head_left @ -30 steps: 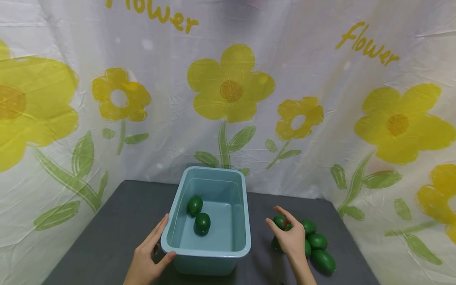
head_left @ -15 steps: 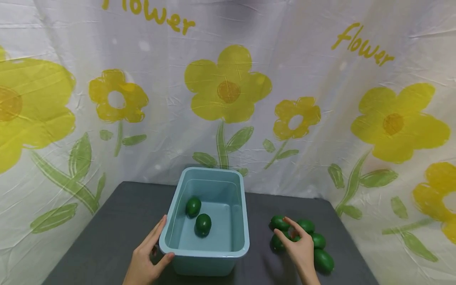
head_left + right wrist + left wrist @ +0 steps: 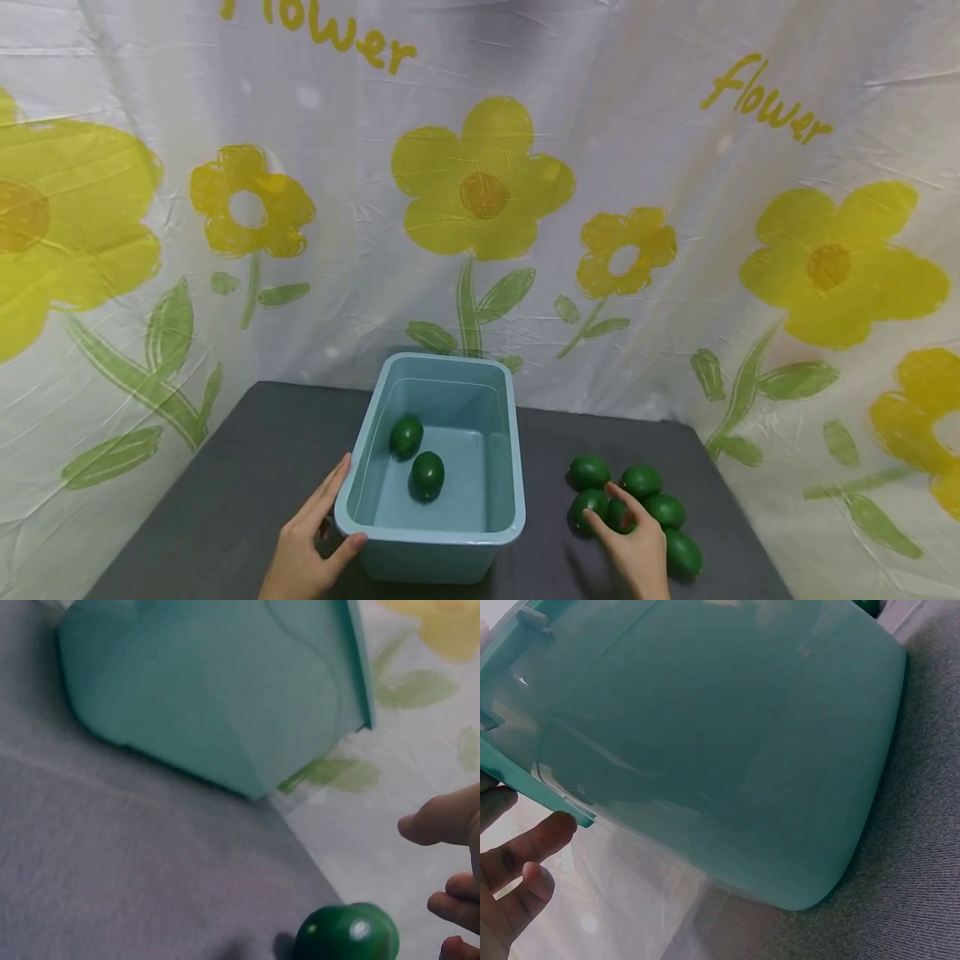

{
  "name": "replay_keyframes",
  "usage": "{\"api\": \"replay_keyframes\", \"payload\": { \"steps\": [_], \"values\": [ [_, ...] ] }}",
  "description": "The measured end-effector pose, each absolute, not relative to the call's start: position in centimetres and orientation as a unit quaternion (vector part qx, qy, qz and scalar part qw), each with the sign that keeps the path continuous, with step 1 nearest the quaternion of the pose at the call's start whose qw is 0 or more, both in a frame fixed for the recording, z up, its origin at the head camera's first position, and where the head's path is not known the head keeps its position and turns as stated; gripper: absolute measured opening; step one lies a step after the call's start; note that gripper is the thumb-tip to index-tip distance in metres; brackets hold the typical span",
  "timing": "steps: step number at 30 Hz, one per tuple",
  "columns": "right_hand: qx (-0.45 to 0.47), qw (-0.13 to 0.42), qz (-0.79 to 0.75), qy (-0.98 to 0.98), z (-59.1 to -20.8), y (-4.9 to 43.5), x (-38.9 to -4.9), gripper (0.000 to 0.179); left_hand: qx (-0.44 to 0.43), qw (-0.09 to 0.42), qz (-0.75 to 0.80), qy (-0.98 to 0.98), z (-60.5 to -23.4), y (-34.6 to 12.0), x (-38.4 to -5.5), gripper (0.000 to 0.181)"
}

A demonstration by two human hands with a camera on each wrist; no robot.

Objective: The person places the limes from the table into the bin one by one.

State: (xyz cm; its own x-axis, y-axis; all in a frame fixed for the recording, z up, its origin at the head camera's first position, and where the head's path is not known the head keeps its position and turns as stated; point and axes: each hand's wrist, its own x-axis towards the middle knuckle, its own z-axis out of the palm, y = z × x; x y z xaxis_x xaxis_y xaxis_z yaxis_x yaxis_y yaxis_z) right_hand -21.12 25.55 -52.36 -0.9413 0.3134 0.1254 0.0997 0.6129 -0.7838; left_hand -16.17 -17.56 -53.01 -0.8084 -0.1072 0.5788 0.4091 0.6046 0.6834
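Note:
A light blue plastic basin [image 3: 431,533] stands in the middle of the table, with two glossy dark green, avocado-like fruits [image 3: 427,476] lying inside. At its near left corner is my left hand [image 3: 307,537], the thumb at the front rim and the fingers along the left side. The left wrist view shows fingertips [image 3: 559,825] right at the rim's outer edge. To the right, my right hand [image 3: 637,546] reaches over a cluster of the same green fruits [image 3: 588,472]. Its thumb and index finger are spread around one fruit [image 3: 621,515], which the hand partly hides.
Several green fruits, such as one at the cluster's near right [image 3: 682,554], lie close together right of the basin. A dark grey cloth [image 3: 217,500] covers the table. Behind it hangs a white curtain [image 3: 360,208] printed with yellow flowers.
My right hand has moved to the right and toward the near edge, and lower over the fruits, uncovering the ones at the cluster's left. My left hand and the basin stay in place.

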Motion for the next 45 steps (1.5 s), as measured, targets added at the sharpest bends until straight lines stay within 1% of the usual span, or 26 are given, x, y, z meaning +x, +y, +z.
{"api": "replay_keyframes", "payload": {
  "steps": [4,9,14,17,22,25,29,34,41,45],
  "values": [
    [-0.106,0.121,0.389,-0.907,-53.3,25.9,-20.8,0.067,-0.089,0.3,-0.432,-0.846,-53.2,-17.5,-16.1,0.086],
    [-0.071,0.133,0.337,-0.929,-54.1,26.1,-20.8,0.072,-0.089,0.307,-0.43,-0.844,-53.4,-17.5,-16.1,0.087],
    [-0.053,0.139,0.319,-0.936,-54.7,26.3,-21.0,0.075,-0.089,0.309,-0.431,-0.843,-53.3,-17.6,-16.2,0.087],
    [-0.051,0.131,0.307,-0.941,-55.1,26.4,-21.2,0.074,-0.092,0.31,-0.432,-0.842,-53.3,-17.6,-16.2,0.087],
    [-0.058,0.102,0.29,-0.95,-55.9,26.5,-21.5,0.076,-0.097,0.313,-0.433,-0.84,-53.4,-17.6,-16.3,0.087],
    [-0.062,0.096,0.283,-0.952,-56.3,26.6,-21.6,0.077,-0.1,0.313,-0.434,-0.839,-53.5,-17.7,-16.3,0.087],
    [-0.061,0.112,0.273,-0.953,-56.7,26.5,-21.7,0.077,-0.097,0.31,-0.433,-0.841,-53.4,-17.7,-16.3,0.087],
    [-0.046,0.146,0.259,-0.954,-56.7,25.9,-22.5,0.075,-0.093,0.308,-0.434,-0.841,-53.3,-17.7,-16.3,0.088],
    [-0.029,0.154,0.223,-0.962,-57.0,25.2,-23.4,0.073,-0.089,0.303,-0.433,-0.844,-53.2,-17.7,-16.4,0.086],
    [-0.025,0.178,0.21,-0.961,-57.5,25.0,-23.7,0.07,-0.086,0.3,-0.431,-0.847,-53.1,-17.6,-16.3,0.086]
  ]
}}
